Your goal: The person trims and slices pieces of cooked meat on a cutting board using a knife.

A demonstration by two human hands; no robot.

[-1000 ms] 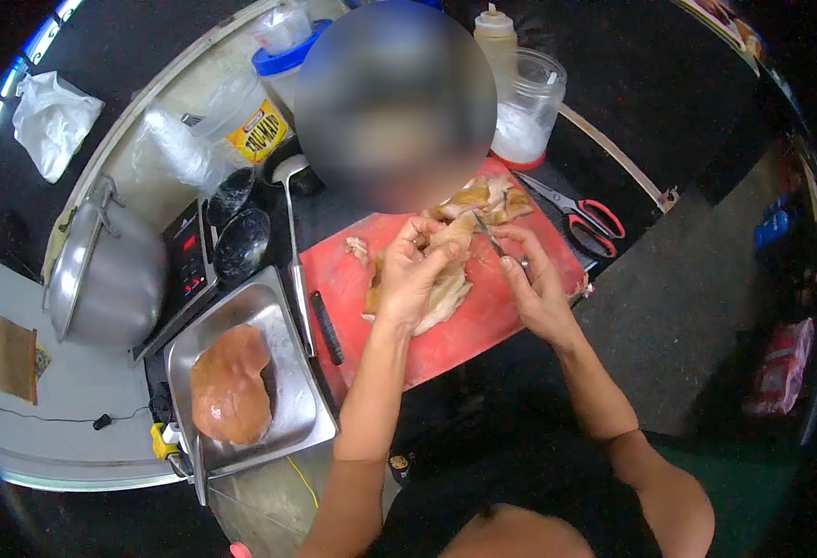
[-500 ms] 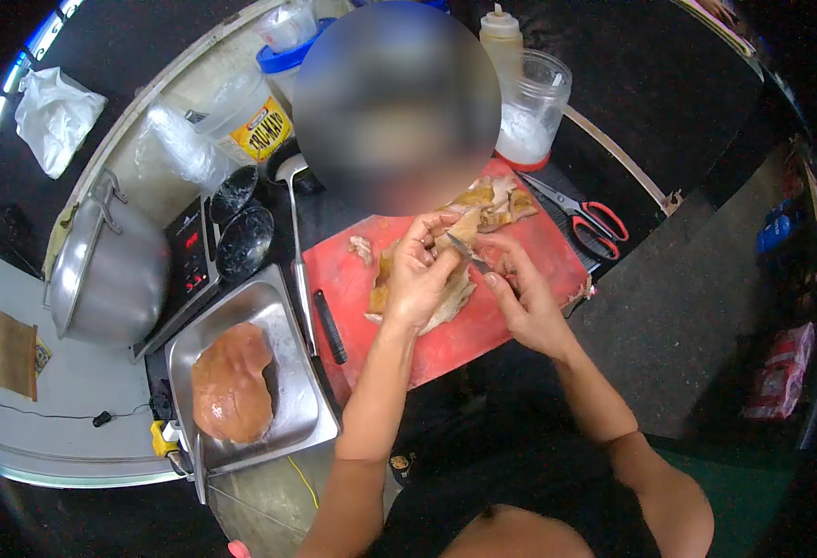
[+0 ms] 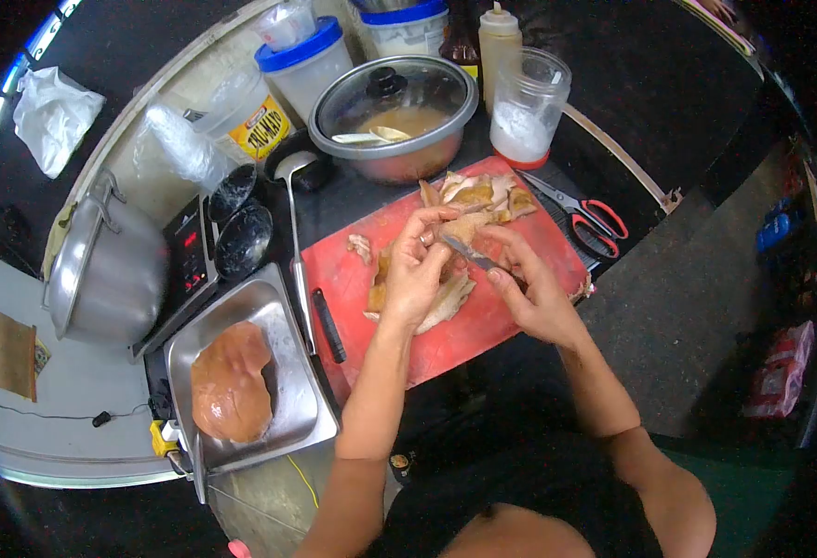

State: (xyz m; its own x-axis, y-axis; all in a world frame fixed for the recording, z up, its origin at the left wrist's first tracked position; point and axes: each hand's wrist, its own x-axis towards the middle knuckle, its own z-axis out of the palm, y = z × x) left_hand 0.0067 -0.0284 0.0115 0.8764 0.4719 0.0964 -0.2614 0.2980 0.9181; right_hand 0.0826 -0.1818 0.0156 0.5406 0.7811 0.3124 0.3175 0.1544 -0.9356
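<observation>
My left fingers pinch pale meat, right fingers grip the knife. Tub at 11 o'clock reads "TRU-MAYO"; red digits light the cooker, 9 o'clock.

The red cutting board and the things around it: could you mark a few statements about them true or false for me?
1. The right hand holds a small knife. True.
2. The left hand is empty. False: it grips a piece of food above the cutting board.
3. The scissors have blue handles. False: they are red and black.
4. A big piece of meat lies in the metal tray. True.
5. The wide pan is uncovered. False: a glass lid covers it.
</observation>
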